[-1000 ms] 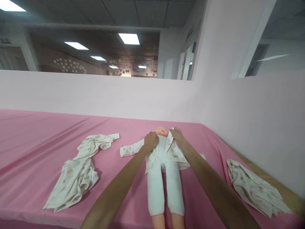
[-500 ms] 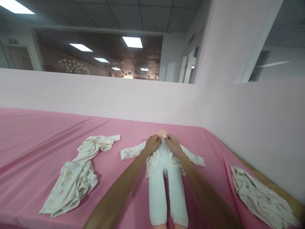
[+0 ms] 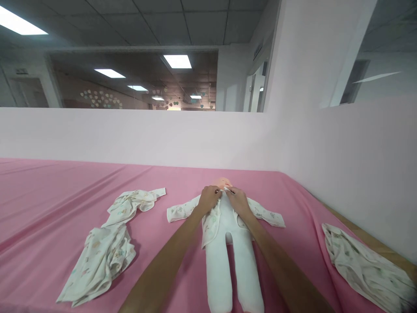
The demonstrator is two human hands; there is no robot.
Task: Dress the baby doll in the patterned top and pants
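Observation:
A baby doll point(image 3: 223, 254) with a white cloth body lies on its back, its head away from me. It wears a white printed baby jacket point(image 3: 211, 226), unfastened down the front, with both sleeves spread out sideways. My left hand point(image 3: 209, 199) pinches the jacket's edge at the left of the neck. Opposite it, my right hand point(image 3: 237, 201) has its fingers closed on the other side of the collar, and a bit of white cloth sticks up there. Both hands are close together just below the doll's chin. The fingertips are partly hidden.
Crumpled printed baby clothes point(image 3: 100, 256) lie on the left of the pink sheet point(image 3: 156, 269). Another folded printed garment point(image 3: 365, 265) is at the right edge, beside a wooden strip point(image 3: 365, 237). A white wall point(image 3: 137, 137) with windows stands behind.
My hands have drawn slightly closer in at the collar, and the raised collar tip sits lower. The view has tilted and shifted slightly; the loose clothes have stayed put.

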